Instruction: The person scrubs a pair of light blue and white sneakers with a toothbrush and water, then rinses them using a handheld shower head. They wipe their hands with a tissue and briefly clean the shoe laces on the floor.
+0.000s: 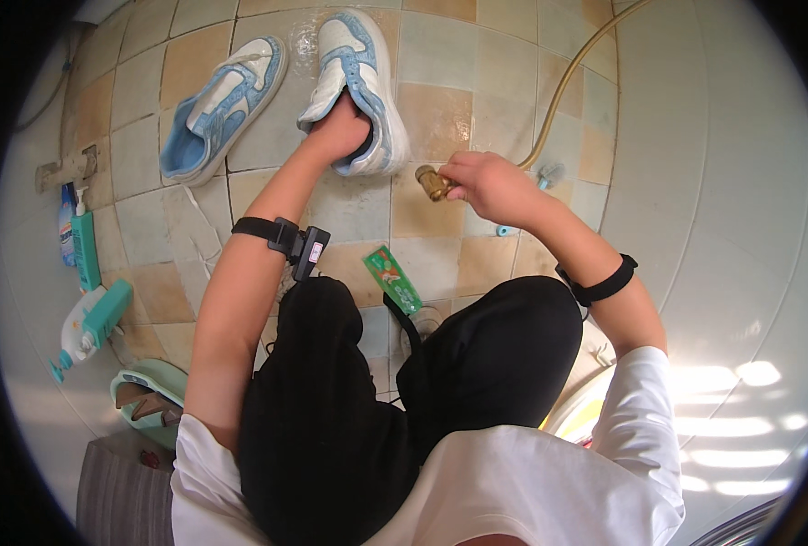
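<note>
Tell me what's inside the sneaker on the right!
The left hand is in the blue-and-white sneaker; its fingertips and the shoe's inner toe end are covered.

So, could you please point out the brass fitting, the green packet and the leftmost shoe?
Brass fitting [436, 185]: head view, body.
Green packet [391, 279]: head view, front.
Leftmost shoe [225, 115]: head view, upper.

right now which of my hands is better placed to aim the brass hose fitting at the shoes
Likely the right hand: it holds the brass hose fitting, while the left hand is partly inside the right-hand shoe.
</note>
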Motion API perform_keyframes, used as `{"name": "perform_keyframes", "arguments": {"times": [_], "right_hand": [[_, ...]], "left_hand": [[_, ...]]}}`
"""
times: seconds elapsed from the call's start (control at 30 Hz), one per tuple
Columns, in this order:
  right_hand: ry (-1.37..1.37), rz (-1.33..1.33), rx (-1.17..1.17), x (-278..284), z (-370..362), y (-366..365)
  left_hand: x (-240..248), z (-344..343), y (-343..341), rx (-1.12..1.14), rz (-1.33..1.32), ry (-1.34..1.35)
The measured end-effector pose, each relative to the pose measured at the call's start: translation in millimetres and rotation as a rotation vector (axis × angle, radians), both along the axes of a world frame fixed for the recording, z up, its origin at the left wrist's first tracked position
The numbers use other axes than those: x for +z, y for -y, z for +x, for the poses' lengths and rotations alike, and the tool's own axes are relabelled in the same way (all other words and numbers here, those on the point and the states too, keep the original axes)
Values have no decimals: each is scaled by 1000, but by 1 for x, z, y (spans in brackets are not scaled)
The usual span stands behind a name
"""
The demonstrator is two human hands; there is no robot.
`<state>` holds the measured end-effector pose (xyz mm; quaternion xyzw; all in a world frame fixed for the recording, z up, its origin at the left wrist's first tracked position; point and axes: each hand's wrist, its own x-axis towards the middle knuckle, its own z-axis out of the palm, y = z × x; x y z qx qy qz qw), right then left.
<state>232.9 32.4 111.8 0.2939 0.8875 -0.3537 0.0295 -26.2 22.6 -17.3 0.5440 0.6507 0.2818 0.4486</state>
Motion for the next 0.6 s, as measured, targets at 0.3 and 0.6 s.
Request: {"name": "perform_keyframes", "arguments": {"times": [0.3, 0.6], "right_hand": [[-64, 73, 116, -13, -2, 15], [142, 87, -92, -27, 1, 11]], "left_hand": [[-5, 10, -2, -184, 249, -292], [0, 21, -35, -27, 265, -482]]}}
